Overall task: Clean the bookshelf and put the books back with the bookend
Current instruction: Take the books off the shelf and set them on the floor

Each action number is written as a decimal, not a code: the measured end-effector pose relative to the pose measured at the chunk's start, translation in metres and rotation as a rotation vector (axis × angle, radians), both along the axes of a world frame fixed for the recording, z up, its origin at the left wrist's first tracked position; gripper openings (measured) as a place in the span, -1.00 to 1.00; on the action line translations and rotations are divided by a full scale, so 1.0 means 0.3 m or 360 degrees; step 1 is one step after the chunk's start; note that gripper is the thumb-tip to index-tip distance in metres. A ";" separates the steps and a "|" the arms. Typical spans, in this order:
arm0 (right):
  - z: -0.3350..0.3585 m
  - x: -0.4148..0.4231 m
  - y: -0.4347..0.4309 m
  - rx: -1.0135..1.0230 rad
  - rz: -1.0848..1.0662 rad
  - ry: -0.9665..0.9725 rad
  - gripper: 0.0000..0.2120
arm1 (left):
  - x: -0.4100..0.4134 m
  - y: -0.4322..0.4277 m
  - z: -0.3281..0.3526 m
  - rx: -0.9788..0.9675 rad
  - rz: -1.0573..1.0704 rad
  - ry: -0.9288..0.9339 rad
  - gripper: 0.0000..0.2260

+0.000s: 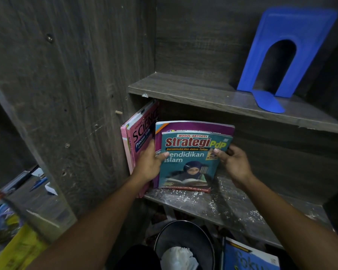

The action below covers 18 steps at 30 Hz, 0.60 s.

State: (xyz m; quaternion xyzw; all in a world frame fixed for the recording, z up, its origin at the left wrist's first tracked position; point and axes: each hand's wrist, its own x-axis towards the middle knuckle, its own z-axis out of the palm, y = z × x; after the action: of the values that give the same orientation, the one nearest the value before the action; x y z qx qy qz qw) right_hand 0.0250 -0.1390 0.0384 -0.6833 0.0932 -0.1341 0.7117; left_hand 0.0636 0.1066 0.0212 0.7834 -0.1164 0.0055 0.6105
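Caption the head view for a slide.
The left hand and right hand hold teal book on dusty shelf; bookend above.

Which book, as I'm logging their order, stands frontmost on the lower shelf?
The teal Strategi PdP book: its cover overlaps the purple book behind it; the pink Science books stand further left.

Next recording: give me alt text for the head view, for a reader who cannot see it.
A left hand and a right hand grip a teal workbook on a dusty lower shelf, a purple book behind it and pink Science books against the left wall. A blue bookend stands on the upper shelf; a black bin sits below.
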 end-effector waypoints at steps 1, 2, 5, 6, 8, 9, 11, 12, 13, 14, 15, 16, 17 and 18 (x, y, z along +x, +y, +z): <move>0.006 -0.009 -0.005 0.0004 -0.0012 -0.0025 -0.86 | -0.008 -0.003 0.005 -0.0076 -0.0019 0.0001 -0.72; 0.009 -0.015 -0.009 -0.0002 -0.0019 -0.0048 -0.85 | -0.015 -0.006 0.009 -0.0156 -0.0040 0.0009 -0.73; 0.009 -0.059 -0.026 -0.0052 -0.0013 -0.0113 -0.84 | -0.053 -0.033 0.016 -0.0360 -0.0064 0.0037 -0.76; 0.006 -0.077 -0.031 -0.0058 -0.0001 -0.0142 -0.83 | -0.070 -0.045 0.014 -0.0391 -0.0047 0.0040 -0.78; 0.000 -0.116 -0.038 -0.0051 0.0014 -0.0160 -0.83 | -0.106 -0.069 0.006 -0.0417 -0.0016 0.0043 -0.79; -0.005 -0.134 -0.042 -0.0050 0.0014 -0.0163 -0.84 | -0.123 -0.081 -0.002 -0.0429 -0.0014 0.0038 -0.79; -0.019 -0.170 -0.051 -0.0068 0.0004 -0.0164 -0.85 | -0.151 -0.101 -0.022 -0.0440 -0.0021 0.0030 -0.77; -0.027 -0.187 -0.057 -0.0089 -0.0011 -0.0157 -0.84 | -0.164 -0.111 -0.032 -0.0448 -0.0016 0.0041 -0.76; -0.034 -0.204 -0.062 -0.0109 -0.0031 -0.0156 -0.83 | -0.179 -0.122 -0.036 -0.0467 -0.0012 0.0058 -0.75; -0.041 -0.221 -0.066 -0.0129 -0.0056 -0.0158 -0.82 | -0.193 -0.132 -0.040 -0.0487 -0.0013 0.0075 -0.75; -0.047 -0.239 -0.070 -0.0141 -0.0080 -0.0161 -0.83 | -0.206 -0.142 -0.045 -0.0499 -0.0022 0.0086 -0.74; -0.056 -0.256 -0.074 -0.0144 -0.0100 -0.0167 -0.84 | -0.217 -0.153 -0.051 -0.0496 -0.0032 0.0088 -0.73; -0.063 -0.272 -0.079 -0.0142 -0.0120 -0.0179 -0.85 | -0.229 -0.162 -0.055 -0.0494 -0.0046 0.0081 -0.72; -0.070 -0.288 -0.085 -0.0146 -0.0140 -0.0191 -0.86 | -0.238 -0.171 -0.059 -0.0491 -0.0058 0.0067 -0.71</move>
State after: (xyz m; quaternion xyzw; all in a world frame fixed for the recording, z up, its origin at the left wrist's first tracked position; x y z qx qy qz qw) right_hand -0.0614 -0.1645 0.0174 -0.7011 0.0741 -0.2100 0.6774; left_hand -0.0078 0.0554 0.0034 0.6781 -0.1156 -0.0044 0.7259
